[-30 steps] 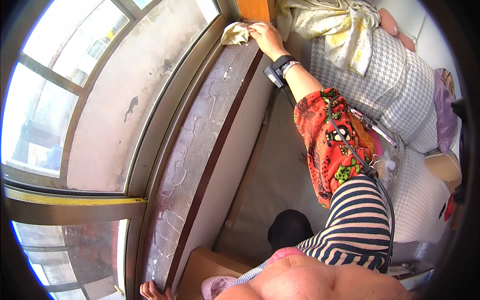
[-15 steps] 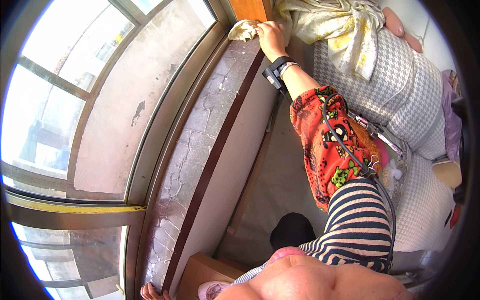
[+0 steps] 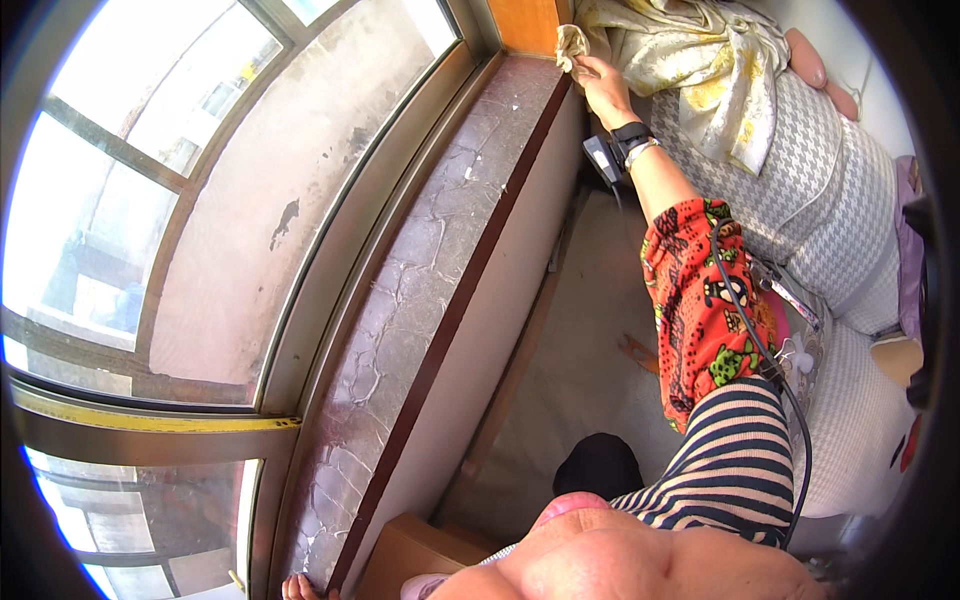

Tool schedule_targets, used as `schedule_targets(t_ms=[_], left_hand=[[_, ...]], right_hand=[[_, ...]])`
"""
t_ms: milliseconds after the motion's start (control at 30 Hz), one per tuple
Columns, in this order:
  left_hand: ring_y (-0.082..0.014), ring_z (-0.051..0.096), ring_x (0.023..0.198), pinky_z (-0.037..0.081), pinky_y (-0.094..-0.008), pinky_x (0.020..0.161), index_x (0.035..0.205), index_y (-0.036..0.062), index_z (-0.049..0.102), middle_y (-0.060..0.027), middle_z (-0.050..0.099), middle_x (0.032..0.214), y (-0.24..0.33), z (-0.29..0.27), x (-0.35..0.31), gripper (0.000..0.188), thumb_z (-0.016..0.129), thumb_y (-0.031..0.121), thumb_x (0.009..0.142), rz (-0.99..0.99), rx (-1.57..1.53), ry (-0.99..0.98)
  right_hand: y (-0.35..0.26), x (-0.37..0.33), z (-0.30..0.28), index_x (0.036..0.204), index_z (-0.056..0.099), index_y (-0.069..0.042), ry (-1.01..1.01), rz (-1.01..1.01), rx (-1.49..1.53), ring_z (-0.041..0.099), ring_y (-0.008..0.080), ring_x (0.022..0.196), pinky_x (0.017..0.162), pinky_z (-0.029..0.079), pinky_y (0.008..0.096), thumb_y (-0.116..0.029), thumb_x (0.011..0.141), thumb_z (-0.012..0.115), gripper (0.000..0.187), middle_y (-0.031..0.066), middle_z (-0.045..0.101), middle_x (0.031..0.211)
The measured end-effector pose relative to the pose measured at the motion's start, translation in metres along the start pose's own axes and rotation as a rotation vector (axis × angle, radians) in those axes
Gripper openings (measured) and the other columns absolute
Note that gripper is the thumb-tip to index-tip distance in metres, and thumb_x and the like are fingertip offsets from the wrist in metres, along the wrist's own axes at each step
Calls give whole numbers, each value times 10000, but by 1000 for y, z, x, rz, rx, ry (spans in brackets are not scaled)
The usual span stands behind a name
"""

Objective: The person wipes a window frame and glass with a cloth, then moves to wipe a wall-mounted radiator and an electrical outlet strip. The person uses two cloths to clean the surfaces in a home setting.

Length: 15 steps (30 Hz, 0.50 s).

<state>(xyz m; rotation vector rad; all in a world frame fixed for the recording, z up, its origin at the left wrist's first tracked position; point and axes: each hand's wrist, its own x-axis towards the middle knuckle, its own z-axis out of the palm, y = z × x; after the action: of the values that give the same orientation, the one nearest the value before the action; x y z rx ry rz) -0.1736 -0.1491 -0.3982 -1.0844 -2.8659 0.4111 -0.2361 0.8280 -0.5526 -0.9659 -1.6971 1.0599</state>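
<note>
Cloth, cream and crumpled, found at the far right corner of the window sill, just beside the right edge of an orange wooden panel; contact with the panel cannot be confirmed. Right hand: grip narrow, fingers closed on the cloth. Left hand: only fingers visible, at the near end of the sill; state of its grip cannot be told. Sill surface grey, veined, with pale specks and a dark red-brown front edge. Container: one brown box, near the sill's near right corner; contents not visible. Pale pink fabric shows at the box; whether inside or beside it cannot be determined. Patterned fabric lies on a checked sofa.
</note>
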Motion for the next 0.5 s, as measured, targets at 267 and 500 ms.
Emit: schedule_targets(t_ms=[267,500], left_hand=[[-448,394,1235,371,-586,1046,1418,23,435,-200,446,1310,0,3,-3,698,705,328,852,-31,9,15],[-468,413,1238,393,-587,1035,1401,2,454,-214,467,1313,4,-6,-3,663,695,327,875,-17,25,-32]], right_hand=[[-20,-21,8,1265,630,-83,93,-167,-165,621,400,1110,954,488,434,-147,874,560,402,228,673,1150],[-25,-112,31,1268,626,-49,137,-209,136,653,290,1121,960,502,347,-38,895,634,372,169,668,1229]])
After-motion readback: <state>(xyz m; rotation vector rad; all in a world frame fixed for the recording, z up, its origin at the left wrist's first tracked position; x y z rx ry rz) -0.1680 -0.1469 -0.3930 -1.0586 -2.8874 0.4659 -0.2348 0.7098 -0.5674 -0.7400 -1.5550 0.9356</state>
